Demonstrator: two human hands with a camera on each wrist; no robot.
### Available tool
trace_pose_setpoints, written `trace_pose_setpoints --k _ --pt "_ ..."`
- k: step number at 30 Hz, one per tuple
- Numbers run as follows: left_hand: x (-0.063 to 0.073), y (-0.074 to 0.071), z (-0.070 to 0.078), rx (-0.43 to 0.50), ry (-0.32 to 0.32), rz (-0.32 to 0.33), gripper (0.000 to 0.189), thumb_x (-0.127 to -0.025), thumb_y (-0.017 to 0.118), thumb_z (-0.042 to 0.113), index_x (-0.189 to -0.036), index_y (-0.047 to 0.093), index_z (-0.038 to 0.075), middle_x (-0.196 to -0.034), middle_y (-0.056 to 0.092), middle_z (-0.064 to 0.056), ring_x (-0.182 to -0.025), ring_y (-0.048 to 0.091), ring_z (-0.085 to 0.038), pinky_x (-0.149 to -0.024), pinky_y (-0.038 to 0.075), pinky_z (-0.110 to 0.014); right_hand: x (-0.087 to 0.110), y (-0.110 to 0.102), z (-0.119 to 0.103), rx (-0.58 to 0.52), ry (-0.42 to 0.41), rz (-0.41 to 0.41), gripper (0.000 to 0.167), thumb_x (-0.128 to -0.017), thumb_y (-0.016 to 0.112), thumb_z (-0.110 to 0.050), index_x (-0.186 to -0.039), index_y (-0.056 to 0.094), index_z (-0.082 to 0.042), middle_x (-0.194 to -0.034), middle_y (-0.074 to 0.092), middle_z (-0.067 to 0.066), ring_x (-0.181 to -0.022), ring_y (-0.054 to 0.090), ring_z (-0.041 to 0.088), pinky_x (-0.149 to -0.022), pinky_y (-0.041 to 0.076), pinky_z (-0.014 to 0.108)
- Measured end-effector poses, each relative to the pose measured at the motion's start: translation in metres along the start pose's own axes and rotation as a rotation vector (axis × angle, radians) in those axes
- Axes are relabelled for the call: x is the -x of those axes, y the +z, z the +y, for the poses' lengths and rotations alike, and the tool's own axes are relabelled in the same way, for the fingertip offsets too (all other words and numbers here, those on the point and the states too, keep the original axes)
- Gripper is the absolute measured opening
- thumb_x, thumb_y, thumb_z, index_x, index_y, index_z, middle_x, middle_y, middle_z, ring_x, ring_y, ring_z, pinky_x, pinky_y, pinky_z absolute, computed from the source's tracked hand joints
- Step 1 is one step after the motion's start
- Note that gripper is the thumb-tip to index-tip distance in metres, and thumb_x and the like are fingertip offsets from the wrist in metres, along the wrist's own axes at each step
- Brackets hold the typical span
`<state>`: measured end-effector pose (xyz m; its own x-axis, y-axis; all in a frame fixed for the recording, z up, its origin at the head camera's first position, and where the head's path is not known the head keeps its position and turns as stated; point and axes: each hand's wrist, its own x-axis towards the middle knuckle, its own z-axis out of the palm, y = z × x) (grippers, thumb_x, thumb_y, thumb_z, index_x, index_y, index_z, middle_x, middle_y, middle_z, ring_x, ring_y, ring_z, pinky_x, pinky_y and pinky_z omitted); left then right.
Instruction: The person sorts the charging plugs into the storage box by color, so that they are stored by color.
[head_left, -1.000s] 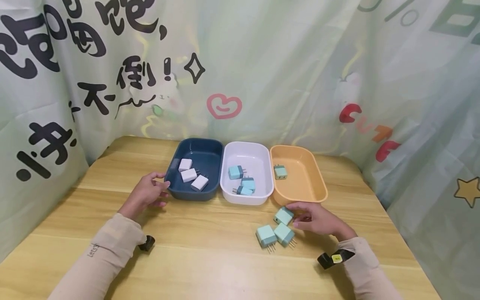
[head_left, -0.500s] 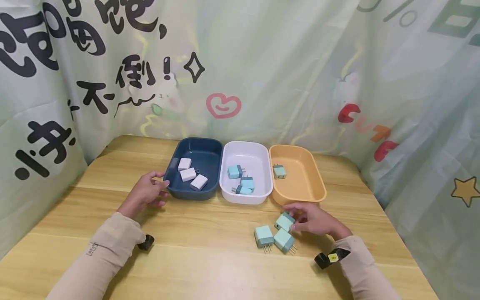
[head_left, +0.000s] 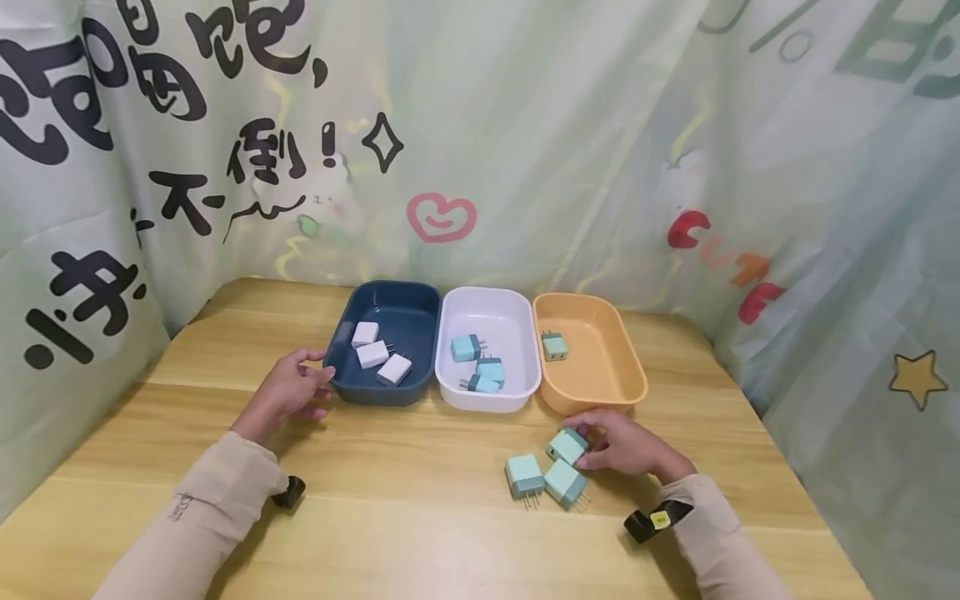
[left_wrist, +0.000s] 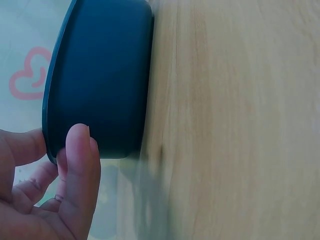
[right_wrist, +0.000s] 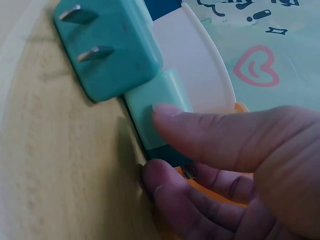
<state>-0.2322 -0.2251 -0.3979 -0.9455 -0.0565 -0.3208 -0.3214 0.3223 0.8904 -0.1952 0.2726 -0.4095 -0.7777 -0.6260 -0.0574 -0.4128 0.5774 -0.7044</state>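
Observation:
My right hand (head_left: 626,444) is at the near edge of the orange tray (head_left: 632,367). Thumb and fingers pinch a mint-green plug charger (right_wrist: 155,107), which rests on the table at the back of a small group. Two more chargers sit close by, one mint charger (head_left: 524,475) on the left and another charger (head_left: 564,481) in front, their prongs toward me. On the far left, my left hand (head_left: 288,387) holds the near-left corner of the dark blue tray (left_wrist: 107,75), its thumb against the outer wall and index finger at the rim.
Several white chargers (head_left: 372,355) lie in the dark blue tray. Beside it, the white tray (head_left: 517,317) has several light-blue chargers (head_left: 466,347). One green charger (head_left: 554,346) sits in the orange tray. A printed curtain (head_left: 540,150) hangs behind the wooden table (head_left: 420,517).
The charger at my right fingers has shifted slightly toward the other two, and my right thumb and fingers have closed in on it. My left hand stays at the dark blue tray.

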Motion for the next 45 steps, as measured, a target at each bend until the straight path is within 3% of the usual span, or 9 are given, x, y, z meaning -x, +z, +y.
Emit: trace_pose_setpoints --k 8,14,21,27,39,45 --pt "0.0 0.002 0.003 0.001 -0.024 0.009 0.051 -0.102 0.052 0.016 -0.148 0.032 0.007 -0.112 0.051 -0.02 -0.089 0.06 -0.028 -0.065 0.059 -0.038 0.004 0.0 -0.001 0.031 0.054 0.041 0.048 -0.079 0.081 -0.011 -0.121 0.061 0.0 -0.105 0.057 0.007 -0.094 0.054 0.022 -0.075 0.054 0.033" --pt "0.0 0.002 0.003 0.009 -0.033 0.011 0.051 -0.102 0.052 0.016 -0.148 0.033 0.008 -0.113 0.051 -0.02 -0.089 0.06 -0.029 -0.066 0.059 -0.038 0.006 0.002 0.001 0.04 0.051 0.059 0.04 -0.076 0.084 -0.018 -0.106 0.06 -0.008 -0.108 0.058 0.007 -0.09 0.057 0.02 -0.072 0.053 0.03" --pt "0.0 0.001 0.002 0.013 -0.023 0.001 0.05 -0.102 0.051 0.016 -0.148 0.032 0.007 -0.114 0.051 -0.021 -0.088 0.06 -0.028 -0.067 0.059 -0.038 0.007 0.002 -0.001 -0.066 0.093 0.093 0.042 -0.076 0.084 -0.016 -0.104 0.056 -0.004 -0.107 0.058 0.015 -0.08 0.065 0.018 -0.066 0.056 0.029" --pt "0.001 0.001 0.003 0.01 -0.024 0.002 0.05 -0.102 0.05 0.016 -0.148 0.032 0.006 -0.113 0.05 -0.02 -0.089 0.06 -0.028 -0.067 0.059 -0.037 0.006 -0.001 -0.005 -0.074 0.13 0.159 0.044 -0.075 0.085 -0.018 -0.105 0.056 -0.004 -0.102 0.059 0.013 -0.074 0.064 0.019 -0.06 0.056 0.031" --pt "0.001 0.001 0.004 0.008 -0.019 0.003 0.051 -0.103 0.05 0.016 -0.149 0.031 0.006 -0.115 0.05 -0.021 -0.089 0.06 -0.028 -0.067 0.059 -0.037 0.004 -0.012 -0.016 -0.122 0.09 0.202 0.044 -0.074 0.085 -0.013 -0.106 0.056 -0.002 -0.105 0.056 0.014 -0.091 0.064 0.026 -0.076 0.056 0.03" --pt "-0.001 0.001 0.002 0.004 -0.027 0.004 0.051 -0.102 0.05 0.017 -0.149 0.031 0.006 -0.115 0.05 -0.021 -0.089 0.06 -0.028 -0.067 0.059 -0.038 0.004 -0.017 -0.023 -0.139 0.085 0.198 0.046 -0.075 0.085 -0.014 -0.107 0.055 -0.002 -0.105 0.055 0.016 -0.085 0.066 0.023 -0.073 0.056 0.029"
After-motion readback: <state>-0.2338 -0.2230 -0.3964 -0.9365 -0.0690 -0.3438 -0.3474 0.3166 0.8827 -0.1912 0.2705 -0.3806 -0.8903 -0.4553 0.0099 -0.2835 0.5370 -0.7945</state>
